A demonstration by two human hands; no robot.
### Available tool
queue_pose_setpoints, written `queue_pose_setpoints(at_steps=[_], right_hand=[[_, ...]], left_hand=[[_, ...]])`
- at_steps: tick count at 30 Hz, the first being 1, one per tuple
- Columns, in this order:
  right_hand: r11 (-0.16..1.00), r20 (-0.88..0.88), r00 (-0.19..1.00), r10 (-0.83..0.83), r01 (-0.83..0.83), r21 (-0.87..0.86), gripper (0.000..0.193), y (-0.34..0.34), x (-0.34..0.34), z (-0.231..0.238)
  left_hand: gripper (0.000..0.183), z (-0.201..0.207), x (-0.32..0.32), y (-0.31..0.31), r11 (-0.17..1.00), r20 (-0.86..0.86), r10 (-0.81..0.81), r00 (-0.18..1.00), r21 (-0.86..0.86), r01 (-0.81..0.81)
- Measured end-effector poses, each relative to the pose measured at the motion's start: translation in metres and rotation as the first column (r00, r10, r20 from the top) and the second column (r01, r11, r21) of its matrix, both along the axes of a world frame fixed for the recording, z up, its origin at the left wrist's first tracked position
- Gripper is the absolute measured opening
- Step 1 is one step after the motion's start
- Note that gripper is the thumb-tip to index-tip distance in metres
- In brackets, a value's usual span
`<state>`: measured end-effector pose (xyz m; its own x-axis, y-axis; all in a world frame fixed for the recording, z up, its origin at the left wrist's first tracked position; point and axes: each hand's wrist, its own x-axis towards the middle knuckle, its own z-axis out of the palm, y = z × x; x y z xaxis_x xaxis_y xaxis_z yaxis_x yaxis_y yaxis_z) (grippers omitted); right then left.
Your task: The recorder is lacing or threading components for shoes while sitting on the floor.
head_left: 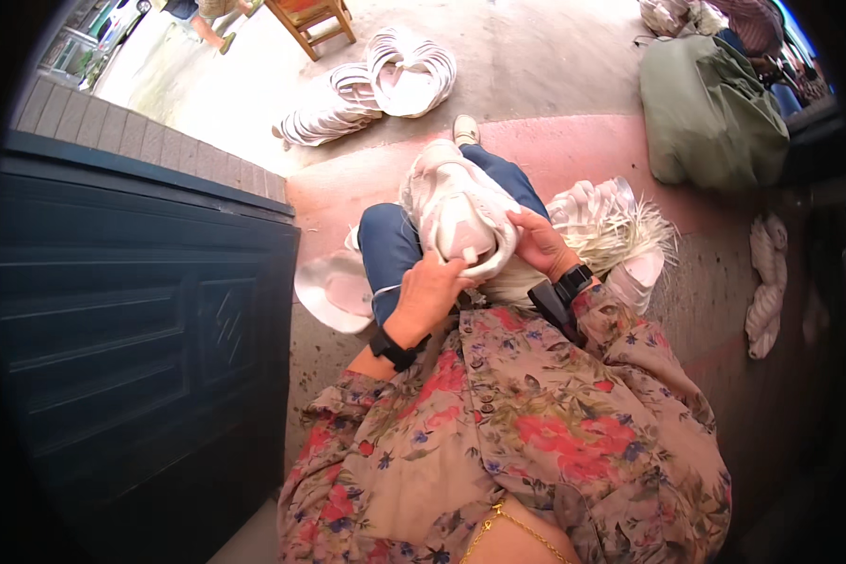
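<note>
A: what's each hand doing?
B: both clamped on the white bundle (461,221) lying on the lap. left hand (430,293) grips its near edge, right hand (539,242) pinches its right side.
A: anything around?
B: straw pile (620,235) just right of it, white rings (385,85) on the far floor, green sack (710,113) far right, blue door (141,320) left.

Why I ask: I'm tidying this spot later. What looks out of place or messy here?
Nothing looks damaged. Both hands, left hand and right hand, hold a white bundle on the lap. More white pieces lie in loose, uneven heaps on the floor.
</note>
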<state>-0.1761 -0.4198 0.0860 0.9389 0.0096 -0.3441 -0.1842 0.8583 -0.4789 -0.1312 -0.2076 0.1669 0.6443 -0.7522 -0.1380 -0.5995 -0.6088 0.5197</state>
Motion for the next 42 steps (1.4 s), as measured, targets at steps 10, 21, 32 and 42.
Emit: queue_pose_setpoints(at_steps=[10,21,32,42], right_hand=[[0.972,-0.479,0.849,0.223,-0.155,0.179,0.080,0.038,-0.025,-0.014],[0.986,-0.484,0.869,0.098,-0.152,-0.072,0.046,0.038,-0.017,0.010],[-0.329,-0.105,0.977,0.184,-0.040,-0.943,0.040,0.044,0.009,0.037],[-0.250,-0.055,0.983,0.175,-0.010,-0.968,0.042,0.052,-0.005,0.013]], left_hand=[[0.022,0.009,0.004,0.011,0.988,0.010,-0.019,1.000,-0.150,0.020],[0.021,-0.021,-0.006,0.013,0.991,0.177,-0.062,0.982,0.126,0.040],[0.033,-0.024,0.000,0.014,0.899,-0.006,0.438,0.899,-0.031,-0.438],[0.035,-0.049,0.029,0.001,0.932,-0.041,0.362,0.931,0.032,-0.361]])
